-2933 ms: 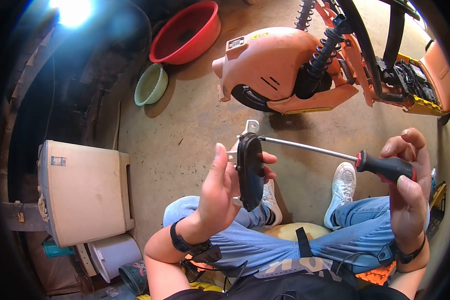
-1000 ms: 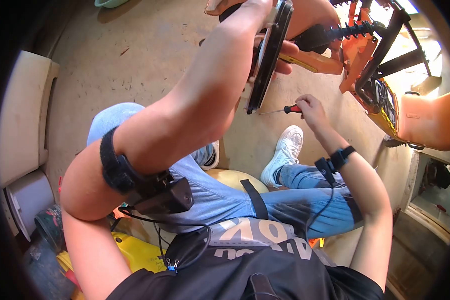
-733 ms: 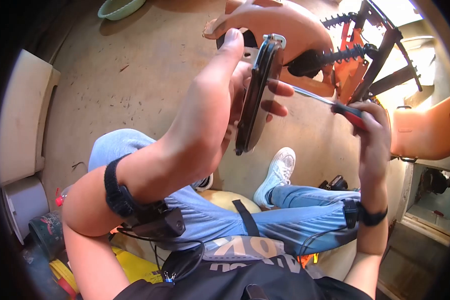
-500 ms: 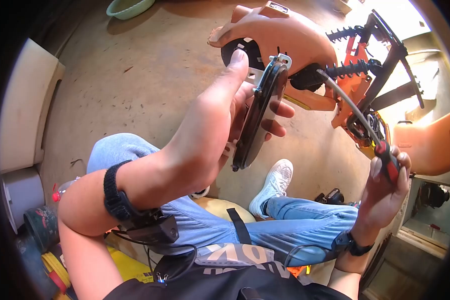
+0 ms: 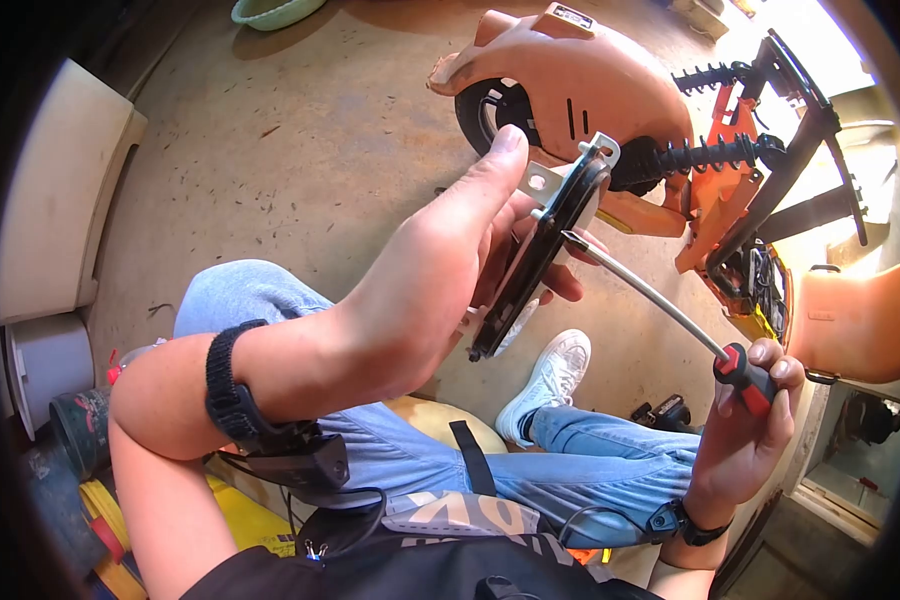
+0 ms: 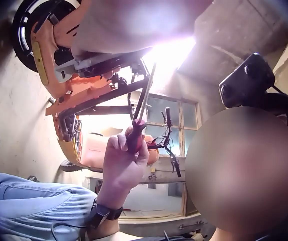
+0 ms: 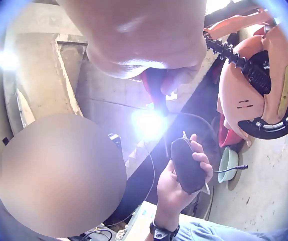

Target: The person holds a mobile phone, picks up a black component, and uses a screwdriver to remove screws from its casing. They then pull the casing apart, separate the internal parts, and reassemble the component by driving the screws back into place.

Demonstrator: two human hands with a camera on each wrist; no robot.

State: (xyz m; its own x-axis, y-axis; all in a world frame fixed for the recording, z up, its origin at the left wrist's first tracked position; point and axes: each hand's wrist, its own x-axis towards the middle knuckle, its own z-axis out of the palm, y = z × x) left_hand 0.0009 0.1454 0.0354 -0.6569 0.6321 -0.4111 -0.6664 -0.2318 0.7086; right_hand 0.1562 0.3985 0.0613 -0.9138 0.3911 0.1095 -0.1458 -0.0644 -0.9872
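In the head view my left hand holds a flat, oval black unit on edge, its thumb up by a bent metal tab on the back. A second bracket ear sticks out at the unit's upper end. Fingertips show past the dark glossy face. My right hand grips the red-and-black handle of a screwdriver, whose shaft slants up-left so that the tip overlaps the unit's upper rim. A cable with a black plug trails beside the unit in the right wrist view.
An orange scooter body with wheel, shock absorbers and black frame stands ahead on the concrete floor. A pale green basin lies at the far edge. A white cabinet stands left; a glass-fronted box is at right.
The right hand has dropped low, swung out right, and now brings the screwdriver tip back to the unit's rim. The left hand has raised the unit, then lowered it.
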